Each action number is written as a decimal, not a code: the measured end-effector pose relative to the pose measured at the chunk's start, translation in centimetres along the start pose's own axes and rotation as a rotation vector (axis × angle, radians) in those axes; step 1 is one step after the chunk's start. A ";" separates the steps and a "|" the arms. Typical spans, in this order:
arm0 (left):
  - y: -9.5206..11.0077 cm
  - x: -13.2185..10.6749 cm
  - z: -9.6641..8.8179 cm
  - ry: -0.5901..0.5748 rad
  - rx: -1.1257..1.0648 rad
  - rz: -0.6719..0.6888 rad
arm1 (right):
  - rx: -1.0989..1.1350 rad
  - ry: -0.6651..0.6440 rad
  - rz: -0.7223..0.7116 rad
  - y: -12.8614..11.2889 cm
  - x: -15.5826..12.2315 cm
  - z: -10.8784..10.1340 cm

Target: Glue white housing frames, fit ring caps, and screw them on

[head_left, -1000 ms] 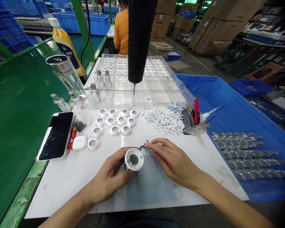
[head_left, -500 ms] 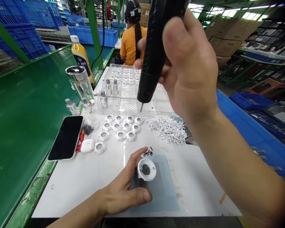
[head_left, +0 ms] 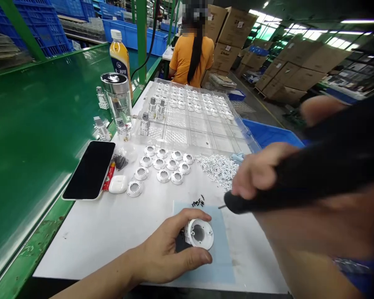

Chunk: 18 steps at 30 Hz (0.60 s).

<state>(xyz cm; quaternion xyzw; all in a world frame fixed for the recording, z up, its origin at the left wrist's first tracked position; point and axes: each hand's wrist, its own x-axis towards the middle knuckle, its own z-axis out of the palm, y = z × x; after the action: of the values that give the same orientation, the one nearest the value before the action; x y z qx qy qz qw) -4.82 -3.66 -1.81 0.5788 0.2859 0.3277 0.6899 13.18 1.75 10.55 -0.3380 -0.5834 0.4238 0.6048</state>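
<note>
My left hand (head_left: 166, 247) is closed around a white round plastic housing (head_left: 208, 237), thumb below and forefinger above, with its open ring facing up. The housing is over a light blue mat (head_left: 224, 257). My right hand (head_left: 264, 168), blurred by motion, grips a black electric screwdriver (head_left: 318, 162). Its thin bit points left, over the mat's right edge and apart from the housing. Several small black screws (head_left: 198, 202) lie at the mat's far edge. Beyond them are several white rings (head_left: 163, 176) in rows and a heap of small white pieces (head_left: 220, 170).
A phone (head_left: 90, 170), a white earbud case (head_left: 118, 184) and a glass flask (head_left: 120, 104) stand along the left edge by the green belt (head_left: 43, 112). A clear divided tray (head_left: 180, 135) fills the table's far part. A person in orange (head_left: 187, 54) sits beyond.
My right hand has swung the screwdriver down and right, from nearly upright to almost level. The fingers of my left hand have closed onto the housing. The view has turned slightly right.
</note>
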 end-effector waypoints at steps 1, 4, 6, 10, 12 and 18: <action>-0.2 0.0 0.0 0.005 0.007 -0.001 | 0.069 0.023 0.005 1.3 0.1 -0.1; -0.6 -0.2 -0.1 0.021 0.025 0.018 | 0.097 0.059 -0.047 5.6 0.5 -0.8; -0.7 -0.3 -0.2 0.019 0.018 -0.003 | 0.080 0.050 -0.070 8.0 0.4 -1.5; -1.1 -0.1 0.1 0.015 0.033 -0.092 | 0.091 0.047 -0.057 10.4 -0.1 -2.4; -1.3 0.2 0.4 0.048 0.112 -0.072 | 0.095 0.044 -0.041 10.6 -0.3 -2.5; -1.6 0.8 1.1 0.193 0.212 0.010 | 0.140 0.049 -0.038 7.5 -0.1 -1.7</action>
<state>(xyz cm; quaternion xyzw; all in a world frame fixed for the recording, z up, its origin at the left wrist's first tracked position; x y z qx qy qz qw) -3.27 -3.92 -3.16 0.6156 0.3812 0.3532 0.5924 13.99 4.88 3.55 -0.2939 -0.5436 0.4438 0.6489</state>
